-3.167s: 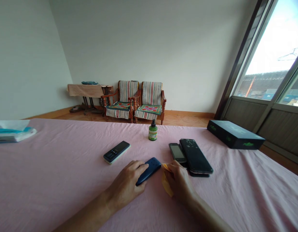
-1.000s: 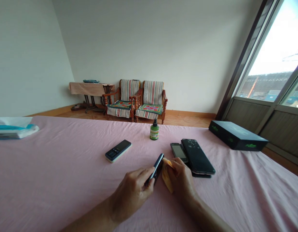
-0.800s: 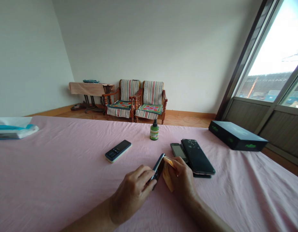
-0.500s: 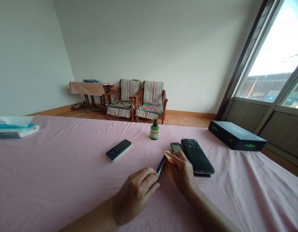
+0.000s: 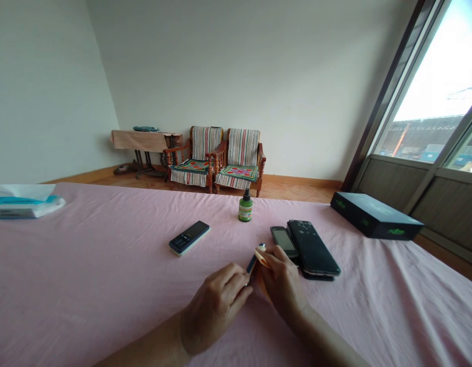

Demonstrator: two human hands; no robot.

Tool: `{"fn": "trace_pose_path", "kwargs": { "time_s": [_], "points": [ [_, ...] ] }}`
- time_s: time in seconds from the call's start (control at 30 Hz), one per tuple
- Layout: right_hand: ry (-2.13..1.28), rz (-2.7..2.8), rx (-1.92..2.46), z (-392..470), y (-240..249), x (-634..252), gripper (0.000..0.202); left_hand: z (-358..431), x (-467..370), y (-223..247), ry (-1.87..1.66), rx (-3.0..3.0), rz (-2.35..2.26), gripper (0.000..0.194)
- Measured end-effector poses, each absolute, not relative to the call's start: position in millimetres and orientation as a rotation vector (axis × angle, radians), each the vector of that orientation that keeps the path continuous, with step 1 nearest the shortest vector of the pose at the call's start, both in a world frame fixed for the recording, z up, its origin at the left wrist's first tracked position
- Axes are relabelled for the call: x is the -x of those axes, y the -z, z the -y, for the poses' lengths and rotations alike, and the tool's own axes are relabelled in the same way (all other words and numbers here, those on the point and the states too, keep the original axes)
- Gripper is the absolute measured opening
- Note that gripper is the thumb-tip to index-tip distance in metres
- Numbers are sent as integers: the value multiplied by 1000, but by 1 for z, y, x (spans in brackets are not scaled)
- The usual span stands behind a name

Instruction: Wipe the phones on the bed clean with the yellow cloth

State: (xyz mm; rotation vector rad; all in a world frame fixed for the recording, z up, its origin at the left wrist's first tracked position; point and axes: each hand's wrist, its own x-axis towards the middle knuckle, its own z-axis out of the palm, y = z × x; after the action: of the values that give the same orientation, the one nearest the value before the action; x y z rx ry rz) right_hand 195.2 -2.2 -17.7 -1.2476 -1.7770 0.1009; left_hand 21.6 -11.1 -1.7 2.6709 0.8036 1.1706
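My left hand (image 5: 218, 300) is closed on the lower end of a slim dark phone (image 5: 252, 264), which is tilted with its narrow side facing me. A pale yellow cloth (image 5: 262, 259) is pinched in my right hand (image 5: 285, 283) and touches the phone's upper part. My fingers hide much of both. Just beyond my right hand lies a small grey-screened phone (image 5: 284, 239), beside a large black smartphone (image 5: 312, 247) resting on another dark flat thing. Left of my hands a keypad phone (image 5: 189, 237) lies face up.
A green spray bottle (image 5: 245, 208) stands upright near the far edge of the pink cloth (image 5: 106, 265). To the right sits a black box (image 5: 377, 216); a tissue pack (image 5: 25, 201) lies far left. Two wooden chairs (image 5: 238, 171) stand against the wall.
My right hand has moved slightly left and down along the phone with the cloth, so the phone's upper tip and more of the grey-screened phone now show. My left hand has hardly moved.
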Motion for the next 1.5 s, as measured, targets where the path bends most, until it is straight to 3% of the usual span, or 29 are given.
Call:
{"fn": "trace_pose_path", "kwargs": {
  "time_s": [0.43, 0.77, 1.27, 1.5],
  "points": [
    [-209, 1840, 1163, 16, 16, -182, 26, 12, -21, 1, -1128, -2674, -808, 19],
    [-86, 1809, 1274, -10, 12, -208, 24, 14, -25, -1, -1205, -2633, -704, 18],
    [-380, 1877, 1027, 12, 10, -185, 29, 19, -23, 10, -1218, -2637, -849, 12],
    [-235, 1939, 1124, -31, 7, -208, 29, 23, -30, 3, -1179, -2682, -843, 8]
  ]
}}
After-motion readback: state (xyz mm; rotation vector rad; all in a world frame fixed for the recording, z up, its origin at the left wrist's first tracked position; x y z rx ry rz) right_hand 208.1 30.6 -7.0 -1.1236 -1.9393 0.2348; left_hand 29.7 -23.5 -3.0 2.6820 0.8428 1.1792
